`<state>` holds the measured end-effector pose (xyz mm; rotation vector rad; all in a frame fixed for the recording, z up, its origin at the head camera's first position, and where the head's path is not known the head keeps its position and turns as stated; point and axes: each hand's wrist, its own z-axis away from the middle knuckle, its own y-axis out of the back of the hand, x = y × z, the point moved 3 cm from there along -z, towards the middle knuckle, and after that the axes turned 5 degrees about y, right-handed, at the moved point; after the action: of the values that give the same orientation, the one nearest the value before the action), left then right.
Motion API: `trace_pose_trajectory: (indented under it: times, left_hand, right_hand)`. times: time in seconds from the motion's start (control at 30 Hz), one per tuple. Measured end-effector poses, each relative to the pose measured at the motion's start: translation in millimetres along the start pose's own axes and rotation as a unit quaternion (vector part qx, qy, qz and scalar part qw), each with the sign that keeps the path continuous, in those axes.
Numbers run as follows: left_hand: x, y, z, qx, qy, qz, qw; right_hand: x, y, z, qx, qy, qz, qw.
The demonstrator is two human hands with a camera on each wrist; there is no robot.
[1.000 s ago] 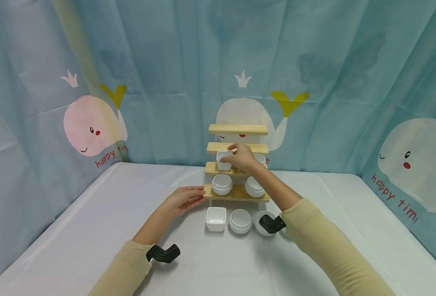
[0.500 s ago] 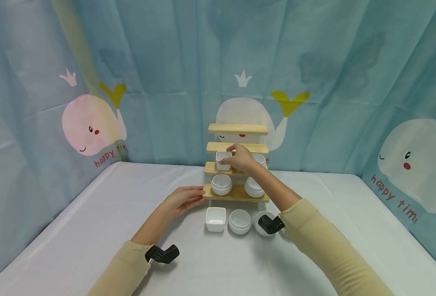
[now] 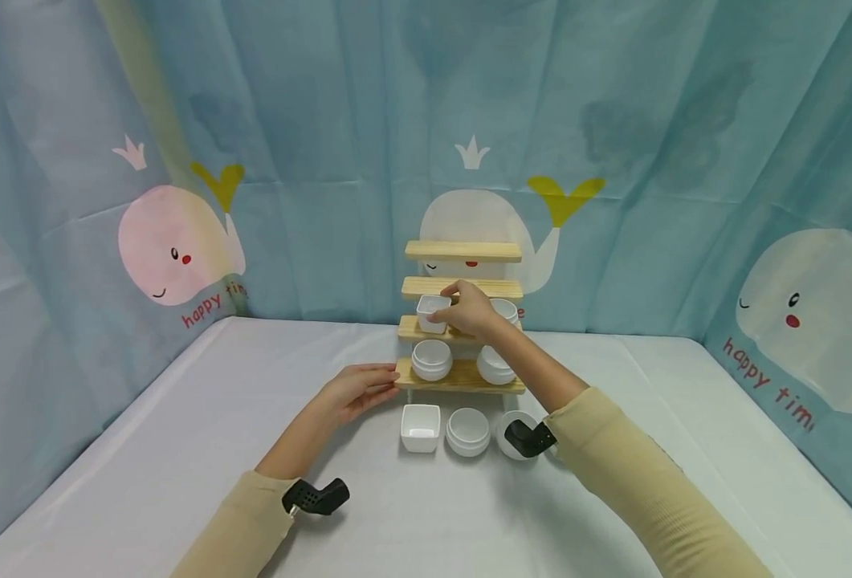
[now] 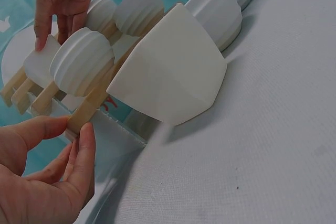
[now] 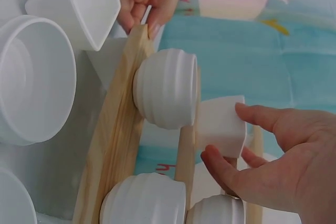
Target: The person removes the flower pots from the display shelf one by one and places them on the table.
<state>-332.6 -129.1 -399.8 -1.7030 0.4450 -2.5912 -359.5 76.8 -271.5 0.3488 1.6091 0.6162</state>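
- We see the right hand (image 3: 472, 311) pinching a small white square cup (image 3: 429, 315), thumb and fingers on its sides.
- The cup is at the right hand's fingertips, over the left end of the second-lowest wooden board (image 3: 409, 327); we can't tell if its base bears fully on it.
- We see the left hand (image 3: 356, 393) gripping the left end of the lowest wooden board (image 3: 465, 376) between thumb and fingers.
- Just right of the left hand, on that lowest board, we have the left ribbed round cup (image 3: 431, 361); farther along, below the right hand, the right ribbed round cup (image 3: 495, 367).
- Just right of the right hand, partly hidden by it, we note an upper round cup (image 3: 507, 308).
- Above the right hand we have the top wooden board (image 3: 463, 251); just behind its fingers, the third wooden board (image 3: 422, 286).
- On the white tablecloth (image 3: 411, 514), right of and below the left hand, we count a larger square bowl (image 3: 421, 429), a round bowl (image 3: 467, 433) and another round bowl (image 3: 508, 441), partly covered by the right wrist's black camera (image 3: 529, 439).
- Behind both hands we have a blue whale-print curtain (image 3: 310, 241).
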Motion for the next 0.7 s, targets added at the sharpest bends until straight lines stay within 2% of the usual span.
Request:
trace_pose_trajectory:
  times: [0.7]
  left_hand:
    - [0.8,0.1,0.5,0.002,0.003,0.0,1.0]
  right_hand:
    - [0.1,0.5,0.3,0.004,0.013,0.014,1.0]
